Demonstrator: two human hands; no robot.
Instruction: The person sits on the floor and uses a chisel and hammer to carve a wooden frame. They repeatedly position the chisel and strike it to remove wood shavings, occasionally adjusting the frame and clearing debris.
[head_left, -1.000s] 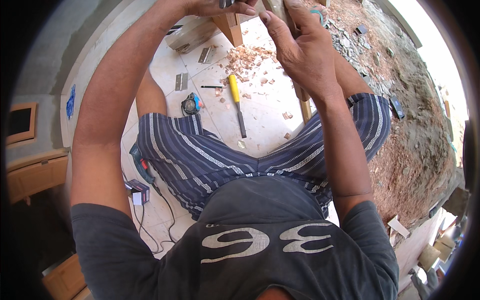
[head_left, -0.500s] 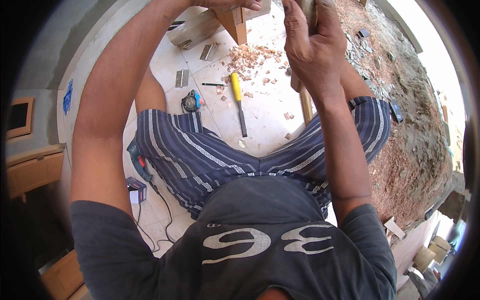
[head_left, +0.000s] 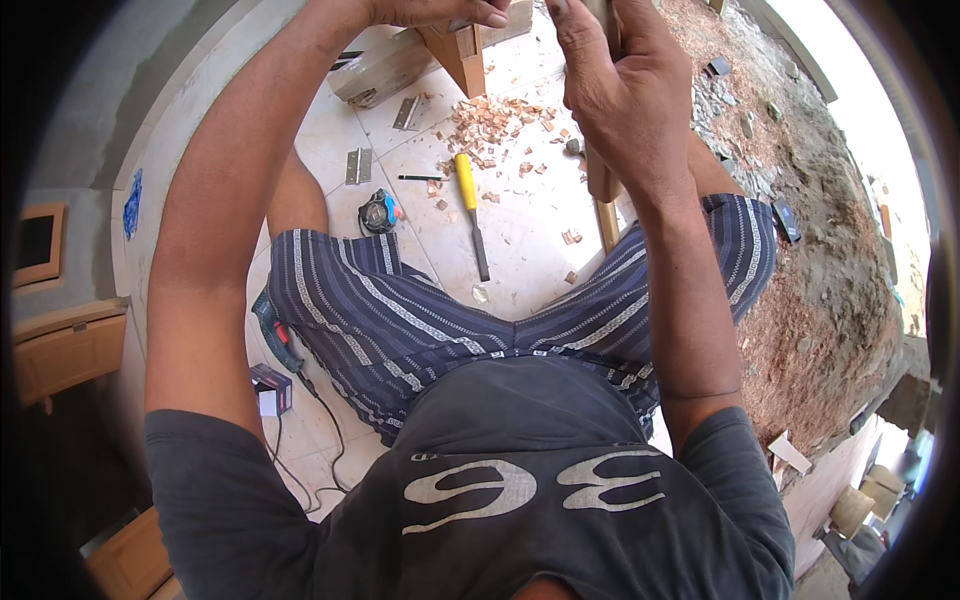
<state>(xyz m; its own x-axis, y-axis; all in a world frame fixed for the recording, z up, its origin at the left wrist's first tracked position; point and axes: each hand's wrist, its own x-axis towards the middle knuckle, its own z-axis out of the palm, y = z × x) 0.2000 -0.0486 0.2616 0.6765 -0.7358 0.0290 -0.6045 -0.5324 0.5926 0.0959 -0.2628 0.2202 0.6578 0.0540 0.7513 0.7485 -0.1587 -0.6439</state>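
Note:
At the top edge my left hand [head_left: 440, 10] is closed, its fingers pinched together over the end of a light brown wooden board [head_left: 465, 62]; what they pinch is too small to make out. My right hand [head_left: 635, 95] is wrapped round a wooden handle [head_left: 603, 180] whose lower end sticks out below the palm. The handle's upper end is cut off by the picture's edge. Between my legs lie a yellow-handled chisel [head_left: 468, 195], a black pencil [head_left: 420, 177], a tape measure [head_left: 379, 212] and two metal hinges, one near [head_left: 359, 166] and one farther [head_left: 407, 112].
Wood chips [head_left: 495, 125] are scattered over the tiled floor. A grey wooden block [head_left: 385, 72] lies at the far left. Beside my left thigh are a green power tool [head_left: 275, 330] with a black cord and a small box [head_left: 270, 390]. Rubble and sawdust [head_left: 810, 290] stretch along the right.
The view has shifted slightly, so the floor things sit a little differently. Both hands keep nearly the same place and the same grip.

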